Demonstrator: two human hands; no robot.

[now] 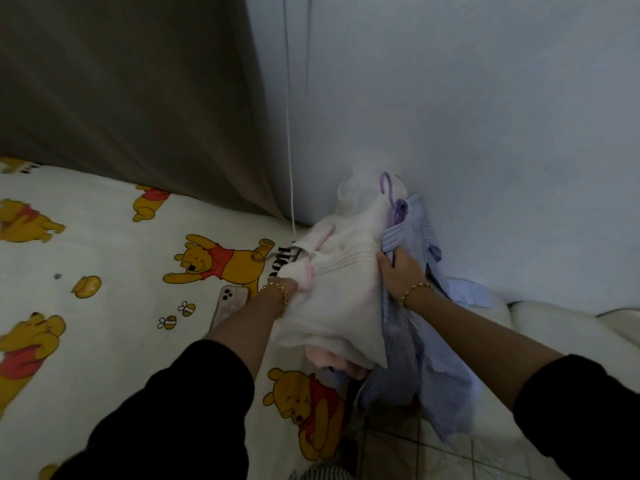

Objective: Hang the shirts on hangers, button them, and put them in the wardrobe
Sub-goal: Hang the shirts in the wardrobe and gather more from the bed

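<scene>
- White shirt (339, 289), soft and crumpled, lies bunched at the corner of the bed (121, 306), between the two hands and against the pale wall (485, 133).
- Left hand (285, 287) is at the shirt's left edge, its fingers sunk into the cloth and clutching a pink-trimmed fold; the fingertips are hidden.
- Right hand (401, 273) is at the shirt's right edge, fingers curled round the collar of a blue striped shirt (440, 375).
- Blue striped shirt hangs just right of the white one, trailing down past the bed's edge toward the tiled floor (398, 448).
- Purple hanger (389, 195) pokes its hook up above both shirts, just beyond the right hand; its shoulders sit inside the striped collar.
- Pink garment (329, 358) shows under the white shirt's lower hem.
- Each wrist wears a gold bead bracelet, and both arms have black sleeves pushed up.
- Phone (228, 303) lies on the cartoon-bear sheet just beside the left wrist.
- Brown curtain (138, 98) hangs behind the bed, with a thin white cord (290, 150) dropping beside it.
</scene>
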